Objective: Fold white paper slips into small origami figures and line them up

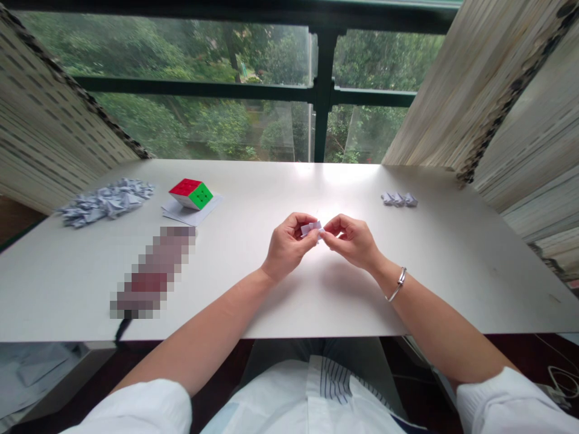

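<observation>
Over the middle of the white table, my left hand pinches a small folded piece of white paper between thumb and fingers. My right hand is closed at the paper's right end, thumb and fingertips pressed on it. My fingers partly cover the paper, so its full shape is hidden. To the right lies a short row of folded paper pieces, joined or set close together. At the far left is a heap of many similar folded paper pieces.
A Rubik's cube rests on flat white paper sheets at the back left. Nearer is a pixelated long object with a dark cord. The white table runs up to a window, with curtains at both sides.
</observation>
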Demonstrator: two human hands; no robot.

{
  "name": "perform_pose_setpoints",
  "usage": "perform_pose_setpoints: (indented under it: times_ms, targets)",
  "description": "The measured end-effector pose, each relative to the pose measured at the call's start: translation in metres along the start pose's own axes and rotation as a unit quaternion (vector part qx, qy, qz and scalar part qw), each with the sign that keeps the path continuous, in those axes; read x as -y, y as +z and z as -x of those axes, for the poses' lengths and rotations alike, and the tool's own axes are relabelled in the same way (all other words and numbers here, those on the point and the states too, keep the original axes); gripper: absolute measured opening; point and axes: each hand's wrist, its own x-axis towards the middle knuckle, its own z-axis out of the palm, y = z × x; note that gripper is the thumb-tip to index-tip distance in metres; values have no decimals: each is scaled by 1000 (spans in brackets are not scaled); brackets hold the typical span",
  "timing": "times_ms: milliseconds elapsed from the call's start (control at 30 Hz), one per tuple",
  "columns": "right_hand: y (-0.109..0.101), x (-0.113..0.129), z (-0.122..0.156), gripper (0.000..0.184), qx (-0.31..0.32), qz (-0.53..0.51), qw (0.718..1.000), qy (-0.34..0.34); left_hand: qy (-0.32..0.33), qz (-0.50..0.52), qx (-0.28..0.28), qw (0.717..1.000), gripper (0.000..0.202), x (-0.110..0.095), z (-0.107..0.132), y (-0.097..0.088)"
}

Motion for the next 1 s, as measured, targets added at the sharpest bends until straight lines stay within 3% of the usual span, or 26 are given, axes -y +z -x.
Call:
perform_pose_setpoints:
  times_ms: [700,867,1000]
  targets:
    - [6,5,2,23,-13,-66,997,24,-9,13,22,1000,23,0,-1,-1]
    - [5,8,1,25,11,-124,991,52,-7,31,39,999,21,-1,0,1]
    - [3,7,1,27,16,-138,987,85,7,34,19,999,21,-3,0,2]
